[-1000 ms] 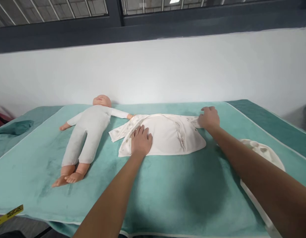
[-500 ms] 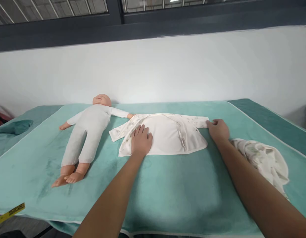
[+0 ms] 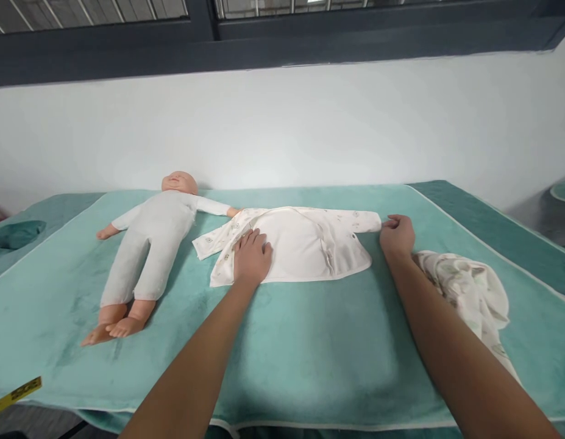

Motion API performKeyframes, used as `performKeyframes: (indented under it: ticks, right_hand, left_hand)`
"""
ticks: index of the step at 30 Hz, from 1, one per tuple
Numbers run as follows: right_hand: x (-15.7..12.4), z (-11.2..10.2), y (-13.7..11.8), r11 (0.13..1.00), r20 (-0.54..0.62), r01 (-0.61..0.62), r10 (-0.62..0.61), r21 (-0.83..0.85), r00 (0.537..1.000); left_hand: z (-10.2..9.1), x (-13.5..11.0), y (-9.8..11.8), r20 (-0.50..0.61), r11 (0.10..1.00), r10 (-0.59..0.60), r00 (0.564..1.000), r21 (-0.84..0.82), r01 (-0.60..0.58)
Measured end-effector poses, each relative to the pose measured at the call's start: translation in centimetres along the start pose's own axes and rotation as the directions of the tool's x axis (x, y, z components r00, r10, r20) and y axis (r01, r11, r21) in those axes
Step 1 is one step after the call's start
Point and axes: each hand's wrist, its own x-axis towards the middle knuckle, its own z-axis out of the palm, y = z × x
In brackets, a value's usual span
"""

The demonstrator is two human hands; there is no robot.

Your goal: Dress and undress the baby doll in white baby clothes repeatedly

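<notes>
A white baby wrap shirt lies spread flat on the teal blanket. My left hand rests flat on the shirt's left side, fingers stretched out. My right hand is at the tip of the shirt's right sleeve, fingers curled and pinching the cuff. A baby doll in a pale grey suit lies on its back to the left of the shirt, one arm touching the shirt's other sleeve.
A crumpled white patterned cloth lies beside my right forearm. A white wall rises behind the table. A dark teal cushion sits at far left. Yellow tape shows at the lower left edge.
My right hand slid from the shirt's shoulder out to the end of the right sleeve, pulling the sleeve straight. The left hand stayed put on the shirt.
</notes>
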Motion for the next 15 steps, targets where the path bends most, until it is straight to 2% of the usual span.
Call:
performKeyframes:
  ticks: [3,5,6,8,9,11,13,15]
  right_hand:
    - [-0.7,-0.4,-0.8,0.998,-0.019,0.037,-0.039,-0.059,0.999]
    - [-1.3,-0.4,-1.7,0.978,0.041,0.187,-0.183,-0.089,0.982]
    - [-1.7,-0.3,-2.1,0.951,0.098,0.293,-0.283,-0.102,0.954]
    - [-2.3,0.2,-2.9,0.856,0.256,0.500,-0.458,-0.130,0.851]
    - [-2.6,0.6,-3.1,0.813,0.339,0.563,-0.492,-0.151,0.802]
    - [-3.0,1.1,-3.2,0.780,0.465,0.582,-0.438,-0.229,0.769]
    - [-3.1,1.3,-3.0,0.783,0.507,0.533,-0.334,-0.320,0.794]
    - [-3.0,1.0,-2.8,0.792,0.488,0.485,-0.278,-0.370,0.827]
  left_hand:
    - [0.0,0.0,0.1,0.004,1.000,-0.006,1.000,0.000,0.006]
    - [0.0,0.1,0.1,0.007,1.000,-0.015,1.000,0.003,0.015]
    - [0.0,0.1,0.1,0.006,1.000,-0.019,1.000,0.004,0.019]
    - [0.0,0.1,0.1,0.004,1.000,-0.021,1.000,0.003,0.021]
    - [0.0,0.1,0.1,0.003,1.000,-0.019,1.000,0.001,0.019]
    - [0.0,0.0,0.1,0.002,1.000,-0.014,1.000,-0.001,0.014]
    - [0.0,0.0,0.1,-0.002,1.000,-0.012,1.000,-0.003,0.012]
    - [0.0,0.0,0.1,-0.007,1.000,-0.010,1.000,-0.006,0.010]
